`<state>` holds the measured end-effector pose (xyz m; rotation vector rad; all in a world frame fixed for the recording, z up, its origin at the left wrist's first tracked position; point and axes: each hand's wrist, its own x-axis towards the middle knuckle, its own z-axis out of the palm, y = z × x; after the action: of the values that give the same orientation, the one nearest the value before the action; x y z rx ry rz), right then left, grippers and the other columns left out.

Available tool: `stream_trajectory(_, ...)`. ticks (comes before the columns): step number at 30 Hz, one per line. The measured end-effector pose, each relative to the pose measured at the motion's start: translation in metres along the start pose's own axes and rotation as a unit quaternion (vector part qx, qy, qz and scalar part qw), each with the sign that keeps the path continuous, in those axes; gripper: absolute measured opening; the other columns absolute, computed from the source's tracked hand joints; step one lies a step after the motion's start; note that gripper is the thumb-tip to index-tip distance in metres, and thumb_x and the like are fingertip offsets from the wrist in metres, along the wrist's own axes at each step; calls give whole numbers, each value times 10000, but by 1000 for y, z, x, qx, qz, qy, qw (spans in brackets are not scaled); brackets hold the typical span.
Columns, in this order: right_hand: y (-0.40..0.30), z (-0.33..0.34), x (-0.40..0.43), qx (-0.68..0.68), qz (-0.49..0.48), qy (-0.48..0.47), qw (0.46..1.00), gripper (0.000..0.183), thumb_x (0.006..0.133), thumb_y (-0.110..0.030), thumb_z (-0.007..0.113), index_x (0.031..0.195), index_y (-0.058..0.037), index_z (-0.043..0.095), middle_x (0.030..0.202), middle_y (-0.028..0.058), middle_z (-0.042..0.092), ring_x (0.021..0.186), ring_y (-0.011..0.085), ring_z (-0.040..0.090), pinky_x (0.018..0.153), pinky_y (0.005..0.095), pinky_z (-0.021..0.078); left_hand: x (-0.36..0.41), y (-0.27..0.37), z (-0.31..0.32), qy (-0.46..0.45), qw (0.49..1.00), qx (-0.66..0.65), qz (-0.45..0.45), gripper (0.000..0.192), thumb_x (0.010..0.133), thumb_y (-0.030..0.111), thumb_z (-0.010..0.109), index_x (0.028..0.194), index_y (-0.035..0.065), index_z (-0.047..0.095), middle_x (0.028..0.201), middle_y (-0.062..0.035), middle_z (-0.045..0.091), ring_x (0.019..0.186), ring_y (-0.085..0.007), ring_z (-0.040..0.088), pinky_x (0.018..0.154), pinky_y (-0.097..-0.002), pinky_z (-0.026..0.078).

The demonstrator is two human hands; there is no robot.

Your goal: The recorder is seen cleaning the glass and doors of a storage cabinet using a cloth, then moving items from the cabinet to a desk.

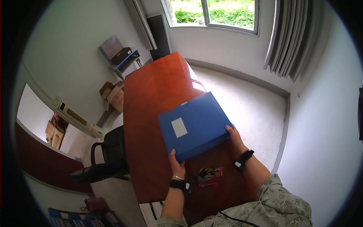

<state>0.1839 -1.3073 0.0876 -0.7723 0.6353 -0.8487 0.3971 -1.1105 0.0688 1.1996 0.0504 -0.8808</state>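
A blue plastic file box (202, 115) with a blank-looking white label (179, 127) is held in both my hands over the reddish-brown wooden desk (150, 93). My left hand (177, 166) grips its near left corner, thumb on top. At the near right corner, my right hand (235, 136) has its thumb on the upper face and the fingers hidden beneath. Between my forearms a small patterned item in black, red and yellow (210, 174) lies on the desk. Each wrist carries a black strapped band.
Left of the desk stands a black office chair (112, 150). A tower fan (80, 120) and cardboard boxes (114, 96) are beyond it. Paper with a pen (153, 210) lies by my left forearm. Several blue binders (76, 220) and a dark red bag (97, 205) sit at lower left.
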Motion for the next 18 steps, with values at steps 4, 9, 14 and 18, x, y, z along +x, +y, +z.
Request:
stream_trajectory(4, 5, 8, 12, -35, -7, 27, 999, 547, 932, -321, 533, 1390, -42, 427, 1299, 95, 522, 1201, 194, 476, 1025, 311, 353, 37, -1, 0, -15, 1000, 2, -1, 837, 765, 583, 641, 1416, 136, 360, 1399, -69, 409, 1249, -252, 395, 1003, -458, 320)
stream_trajectory(9, 25, 8, 44, -44, -47, 44, 997, 580, 918, -352, 566, 1393, -48, 426, 1302, 89, 522, 1204, 200, 472, 1034, 314, 343, 84, 8, 6, -65, 997, 23, 37, 834, 754, 601, 644, 1396, 141, 378, 1371, -69, 434, 1234, -251, 408, 1005, -466, 324)
stream_trajectory(14, 38, -15, 61, -84, -90, 38, 992, 558, 914, -378, 587, 1344, -36, 489, 1250, 85, 559, 1153, 184, 493, 1022, 318, 356, 69, 12, 19, -7, 994, 104, 16, 971, 711, 695, 615, 1461, 155, 317, 1477, -89, 338, 1341, -287, 310, 1058, -520, 264)
stream_trajectory(18, 33, -19, 55, -82, -43, 70, 993, 696, 871, -491, 579, 1427, -117, 388, 1376, 65, 444, 1278, 205, 379, 1025, 410, 344, 20, 23, 8, 24, 989, 146, 20, 912, 755, 682, 577, 1477, 196, 305, 1539, -94, 256, 1405, -286, 231, 1078, -546, 231)
